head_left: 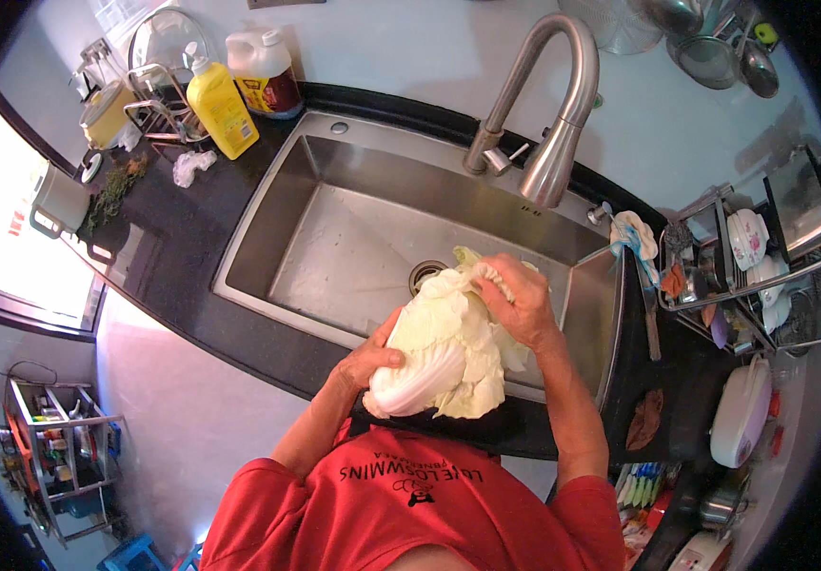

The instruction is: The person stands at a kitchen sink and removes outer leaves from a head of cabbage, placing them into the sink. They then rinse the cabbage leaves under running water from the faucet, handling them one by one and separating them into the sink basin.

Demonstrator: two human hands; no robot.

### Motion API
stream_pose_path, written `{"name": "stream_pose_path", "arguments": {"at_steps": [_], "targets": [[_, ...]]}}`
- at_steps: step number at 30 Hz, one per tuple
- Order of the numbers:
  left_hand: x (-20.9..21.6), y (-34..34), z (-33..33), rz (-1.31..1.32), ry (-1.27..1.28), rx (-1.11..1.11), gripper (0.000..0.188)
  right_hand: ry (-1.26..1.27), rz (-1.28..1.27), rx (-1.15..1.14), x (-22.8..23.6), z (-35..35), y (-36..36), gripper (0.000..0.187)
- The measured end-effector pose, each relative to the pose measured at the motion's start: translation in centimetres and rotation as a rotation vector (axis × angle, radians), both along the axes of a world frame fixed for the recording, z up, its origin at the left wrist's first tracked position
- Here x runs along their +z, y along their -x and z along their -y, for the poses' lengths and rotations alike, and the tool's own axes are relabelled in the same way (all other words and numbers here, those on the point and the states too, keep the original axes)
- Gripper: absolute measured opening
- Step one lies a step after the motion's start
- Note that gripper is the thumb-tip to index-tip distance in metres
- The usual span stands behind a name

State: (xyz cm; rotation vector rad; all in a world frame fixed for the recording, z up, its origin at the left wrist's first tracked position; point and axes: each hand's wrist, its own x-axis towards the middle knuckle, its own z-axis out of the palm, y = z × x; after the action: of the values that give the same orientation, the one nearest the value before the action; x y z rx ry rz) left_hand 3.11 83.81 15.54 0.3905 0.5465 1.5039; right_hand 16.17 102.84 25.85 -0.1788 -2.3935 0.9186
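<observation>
A pale napa cabbage (444,347) with loose, ruffled leaves is held over the front edge of the sink (353,238). My left hand (369,364) supports it from the left side, the thumb lying on the thick white stem end. At the leafy top, my right hand (517,300) is closed with its fingers curled round the edge of the leaves. The fingertips of the right hand are partly hidden by the leaves. Just beyond the cabbage, the drain (426,276) shows in the steel basin.
A curved steel faucet (563,124) rises behind the sink. On the left counter stand a yellow pump bottle (222,107), a jug of dark liquid (266,71) and some wilted greens (115,195). A dish rack (743,266) with bowls is at the right, near a knife (651,324).
</observation>
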Motion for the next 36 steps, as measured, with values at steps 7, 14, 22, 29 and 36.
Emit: {"name": "stream_pose_path", "arguments": {"at_steps": [7,14,22,29,36], "targets": [[-0.5,-0.7,0.2,0.121,0.012,0.054,0.091,0.315,0.056,0.082,1.0,1.1,0.7,0.032],[-0.6,-0.6,0.3,0.118,-0.063,0.049,0.079,0.782,0.237,0.000,-0.7,1.1,0.5,0.039],[0.1,-0.7,-1.1,-0.191,0.036,0.150,0.079,1.255,-0.087,-0.062,-2.9,2.8,0.7,0.041],[0.6,-1.5,-1.6,-0.637,0.002,0.332,0.080,1.103,-0.052,-0.166,-3.0,4.1,0.6,0.031],[1.2,-1.7,-1.8,-0.651,0.105,0.485,0.045,0.850,0.102,-0.176,-1.1,3.8,1.0,0.031]]}}
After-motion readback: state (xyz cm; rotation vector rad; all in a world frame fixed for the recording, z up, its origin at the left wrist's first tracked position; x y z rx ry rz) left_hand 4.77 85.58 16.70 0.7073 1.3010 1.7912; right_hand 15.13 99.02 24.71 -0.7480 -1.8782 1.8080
